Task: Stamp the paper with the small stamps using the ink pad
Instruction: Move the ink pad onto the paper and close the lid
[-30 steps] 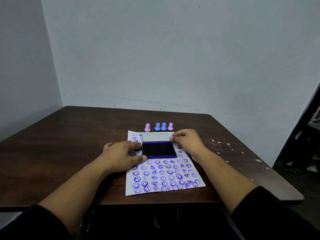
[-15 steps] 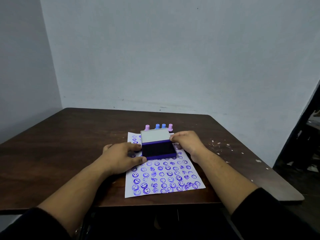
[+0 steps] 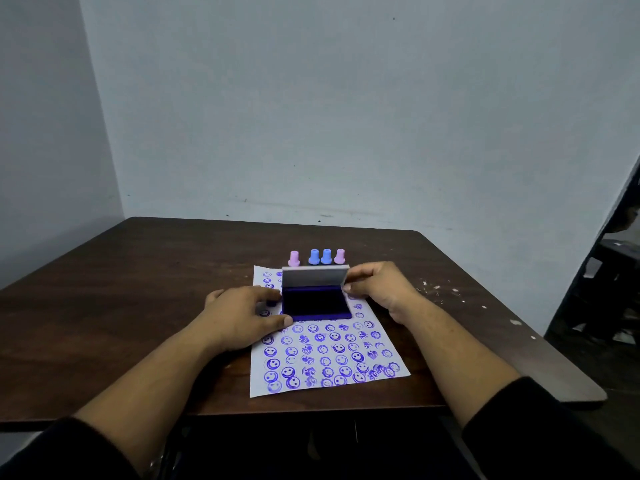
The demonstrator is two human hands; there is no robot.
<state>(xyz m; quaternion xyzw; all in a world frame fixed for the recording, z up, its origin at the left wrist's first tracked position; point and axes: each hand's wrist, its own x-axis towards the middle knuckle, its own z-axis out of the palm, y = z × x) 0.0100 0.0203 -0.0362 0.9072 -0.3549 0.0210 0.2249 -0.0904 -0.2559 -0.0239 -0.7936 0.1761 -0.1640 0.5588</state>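
Note:
A white paper [image 3: 329,375] covered with purple smiley prints lies on the dark wooden table [image 3: 138,306]. On its far half sits a purple ink pad [image 3: 315,304] whose grey lid [image 3: 313,277] stands about half raised. My left hand [image 3: 242,313] presses against the pad's left side, thumb at its near corner. My right hand [image 3: 377,287] pinches the lid's right edge. Several small stamps stand in a row behind the lid: a pink stamp [image 3: 293,258], two blue stamps [image 3: 320,256] and another pink stamp [image 3: 339,256].
White flecks [image 3: 450,292] dot the table at the right. The table's right edge [image 3: 554,358] drops off toward dark furniture [image 3: 609,289]. Pale walls close the corner behind and to the left.
The ink pad's lid has swung up from lying flat behind the pad to about half raised, tilting toward me. My right hand rose with the lid's edge; my left hand stayed.

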